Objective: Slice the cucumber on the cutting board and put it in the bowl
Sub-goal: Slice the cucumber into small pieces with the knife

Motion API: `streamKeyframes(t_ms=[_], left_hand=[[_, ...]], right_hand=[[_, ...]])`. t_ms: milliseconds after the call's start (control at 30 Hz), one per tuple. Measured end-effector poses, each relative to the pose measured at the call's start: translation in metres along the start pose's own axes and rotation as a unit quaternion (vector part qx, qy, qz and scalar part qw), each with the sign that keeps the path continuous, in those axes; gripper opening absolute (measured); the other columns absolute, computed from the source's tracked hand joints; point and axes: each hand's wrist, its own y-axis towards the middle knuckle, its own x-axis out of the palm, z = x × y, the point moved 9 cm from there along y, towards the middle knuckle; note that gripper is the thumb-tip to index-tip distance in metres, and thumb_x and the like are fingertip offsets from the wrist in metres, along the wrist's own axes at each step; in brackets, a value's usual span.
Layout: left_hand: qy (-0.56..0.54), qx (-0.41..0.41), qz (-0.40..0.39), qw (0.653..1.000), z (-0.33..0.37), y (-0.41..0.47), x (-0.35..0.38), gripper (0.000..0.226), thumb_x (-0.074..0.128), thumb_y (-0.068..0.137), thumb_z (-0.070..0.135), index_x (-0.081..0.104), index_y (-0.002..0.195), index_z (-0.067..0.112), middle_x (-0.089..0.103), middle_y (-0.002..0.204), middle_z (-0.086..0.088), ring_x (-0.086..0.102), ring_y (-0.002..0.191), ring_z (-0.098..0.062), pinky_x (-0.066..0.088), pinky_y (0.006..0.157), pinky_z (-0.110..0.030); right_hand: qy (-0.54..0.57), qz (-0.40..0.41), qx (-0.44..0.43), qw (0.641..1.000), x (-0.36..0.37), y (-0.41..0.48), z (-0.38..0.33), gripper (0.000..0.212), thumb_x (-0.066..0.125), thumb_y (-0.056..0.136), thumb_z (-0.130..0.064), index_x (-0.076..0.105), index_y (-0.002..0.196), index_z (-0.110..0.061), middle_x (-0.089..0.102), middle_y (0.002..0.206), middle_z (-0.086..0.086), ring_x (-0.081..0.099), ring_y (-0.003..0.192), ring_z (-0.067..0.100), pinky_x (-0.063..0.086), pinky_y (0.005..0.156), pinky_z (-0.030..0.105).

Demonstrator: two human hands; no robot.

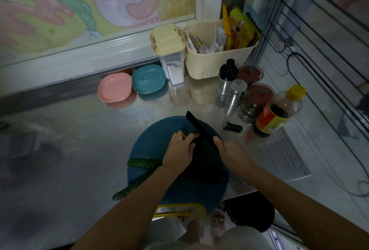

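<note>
Gripping the knife (199, 127), right hand (229, 152) flanks left hand (178, 150) (hold unclear), cucumber (143, 163) lying leftward.

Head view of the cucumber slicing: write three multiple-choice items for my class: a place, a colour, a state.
1. Where is the short cut cucumber end? A in a bowl; B on the counter, right of the cutting board; C in the basket.
2. The bowls by the window are: A white and yellow; B red and black; C a pink bowl and a teal bowl.
3. The right hand: A grips the black knife; B lies flat; C holds a bottle.
Answers: B, it lies near the sauce bottle; C, both colours show; A, it is closed round the knife's near end.
</note>
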Motion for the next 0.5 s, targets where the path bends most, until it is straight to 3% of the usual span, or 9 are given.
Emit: streamKeyframes(t_ms=[367,500], left_hand=[[0.003,0.006,0.006,1.0,-0.0011,0.0004,0.0006,0.031,0.052,0.093,0.018,0.055,0.123,0.023,0.041,0.09,-0.004,0.036,0.084,-0.015,0.038,0.072,-0.03],[0.005,0.01,0.008,1.0,-0.0006,0.0005,0.0006,0.03,0.053,0.093,0.018,0.056,0.122,0.022,0.041,0.09,-0.004,0.034,0.083,-0.012,0.039,0.072,-0.03]], right_hand=[[-0.001,0.001,0.005,1.0,-0.0012,-0.0011,-0.0018,0.055,0.022,0.102,-0.041,0.05,0.064,-0.012,0.049,0.061,0.002,0.049,0.062,0.018,0.032,0.061,0.027],[0.01,-0.006,0.008,1.0,-0.0009,-0.0032,-0.0021,0.057,0.022,0.101,-0.041,0.046,0.058,-0.013,0.047,0.056,0.002,0.045,0.052,0.011,0.034,0.052,0.025]])
